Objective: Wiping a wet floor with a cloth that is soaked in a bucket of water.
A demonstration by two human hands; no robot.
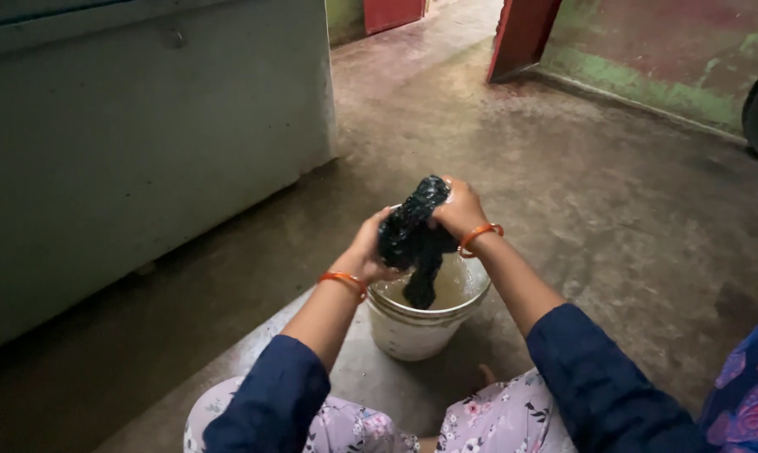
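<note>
- Left hand (364, 252): closed around the lower part of a dark, wet, twisted cloth (414, 235), fingers wrapped fully, no gap showing; an orange bangle (343, 279) sits at the wrist.
- Right hand (460, 210): closed over the upper end of the same cloth, knuckles up, with a matching orange bangle (480, 234) on its wrist.
- Dark cloth: held between both hands directly above the bucket, its loose tail hanging down to the water, a position that appears to let drips fall back inside.
- White round plastic bucket (412, 329): stands upright on the wet grey concrete floor (563, 168), just in front of the person's knees, holding cloudy water (458, 281).
- Dark blue sleeves (270, 394) are pushed up the forearms, apparently to stay dry.
- Pale floral garment (505, 415) covers the legs at the lower edge.
- Grey-blue metal cabinet (144, 143): beside the floor's left edge, well apart from the bucket.
- Red door panel (521, 33): at the far edge.
</note>
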